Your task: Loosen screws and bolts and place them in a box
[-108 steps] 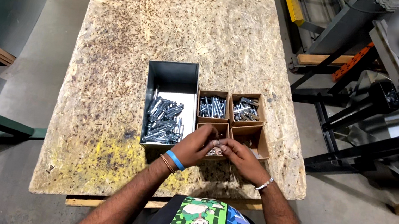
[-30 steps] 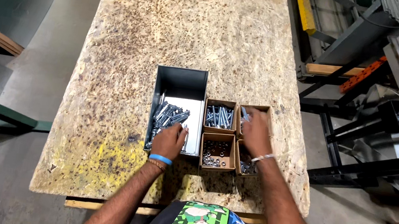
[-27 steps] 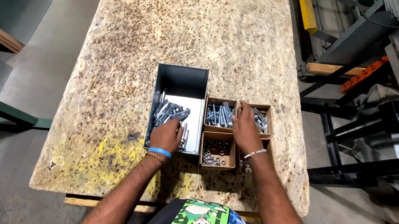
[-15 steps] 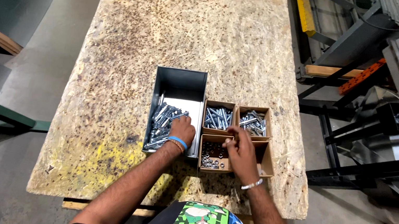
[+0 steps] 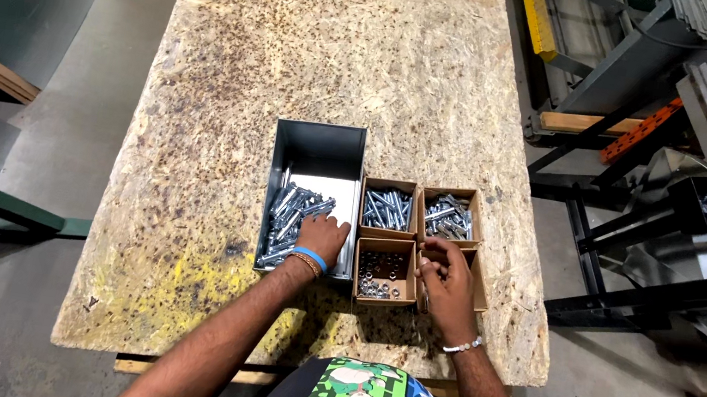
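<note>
**Loose hardware being sorted from a metal bin into small cardboard boxes**

A pile of loose silver-grey steel bolts [image 5: 293,217] is being reached into by the left hand [image 5: 324,239], which is resting palm-down in the near right corner of the open rectangular grey sheet-metal bin [image 5: 321,140] where the bolts are lying. The fingers are being curled over the pile; whether a bolt is actually being pinched beneath them cannot be told. The right hand [image 5: 446,276] is being held over the near right box of four small square brown cardboard boxes set just beside the bin, its fingers drawn together as if something small is being gripped, though nothing can be made out between them. That box is being largely covered by the hand. The two far boxes [image 5: 388,208] [image 5: 449,216] are being filled with more bolts, and the near left box [image 5: 383,273] with small dark nuts. Everything is being carried on a speckled pale chipboard tabletop [image 5: 339,47], yellow-stained at its near left.

The bolts are judged to be stiff, dense and smooth, likely to be slipping and rolling when gathered loosely; each is best being taken by its shank between fingertip and thumb, or scooped in small handfuls. Dark steel racking [image 5: 675,172] is standing at the right.
</note>
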